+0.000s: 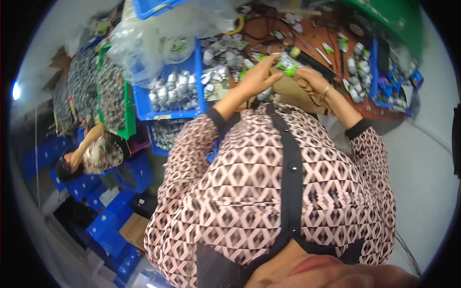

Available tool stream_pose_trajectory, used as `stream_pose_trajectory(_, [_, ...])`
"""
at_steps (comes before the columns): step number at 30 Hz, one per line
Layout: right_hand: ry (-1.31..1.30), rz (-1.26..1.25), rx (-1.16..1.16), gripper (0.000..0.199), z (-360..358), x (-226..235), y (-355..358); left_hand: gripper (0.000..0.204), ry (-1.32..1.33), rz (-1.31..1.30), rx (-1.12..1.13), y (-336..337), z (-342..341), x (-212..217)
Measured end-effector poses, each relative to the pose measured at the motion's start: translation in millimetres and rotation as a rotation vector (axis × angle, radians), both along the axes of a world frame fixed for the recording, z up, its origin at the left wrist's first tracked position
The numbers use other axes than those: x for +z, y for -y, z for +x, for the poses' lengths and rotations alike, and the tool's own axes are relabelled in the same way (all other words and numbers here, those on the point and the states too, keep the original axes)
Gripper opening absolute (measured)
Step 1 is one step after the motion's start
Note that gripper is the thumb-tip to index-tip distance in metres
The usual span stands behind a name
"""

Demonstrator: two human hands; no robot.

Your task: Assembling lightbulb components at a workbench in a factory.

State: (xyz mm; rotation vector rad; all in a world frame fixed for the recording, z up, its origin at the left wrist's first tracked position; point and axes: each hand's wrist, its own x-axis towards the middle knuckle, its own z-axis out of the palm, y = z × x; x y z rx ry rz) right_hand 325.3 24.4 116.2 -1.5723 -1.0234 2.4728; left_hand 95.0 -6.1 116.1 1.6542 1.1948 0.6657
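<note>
Nearest the camera: a patterned pink-and-black shirt with a dark button placket fills the lower middle of the view. Both forearms run up from it toward the bench.

Left hand: raised above the bench edge, fingers together and pinched on the left side of a small part with green tabs. Right hand: just beside it, fingers curled and closed on the same part from the right; a ring shows on one finger. The part is held in the air between both hands, over a piece of brown cardboard at the near edge of the brown workbench.

Left of the hands, touching the bench's near edge: a blue bin of small silver-grey parts, with a second blue tray below it. More loose grey parts lie on the bench between the bin and the hands. Little open room there.

Right of the hands: a dark rod-like tool lies slantwise just behind the fingers, then a row of grey cylindrical parts, then another blue tray at the bench's right end. A pale floor strip opens up to the right of the bench.

Further back: a clear plastic bag slumped over the upper left trays, cables on the bench, a green bin at far right.

Far left, well apart: another person beside green trays of dark parts, with stacked blue crates below.
</note>
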Motion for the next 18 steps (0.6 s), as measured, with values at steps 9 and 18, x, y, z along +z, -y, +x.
stream_pose_trajectory(9, [-0.032,-0.249,0.088,0.022,-24,89,37,0.031,-0.157,0.232,-0.248,30,16,35])
stream_pose_trajectory(18, [0.224,1.334,0.737,0.007,-11,92,59,0.042,0.042,0.033,-0.209,50,27,17])
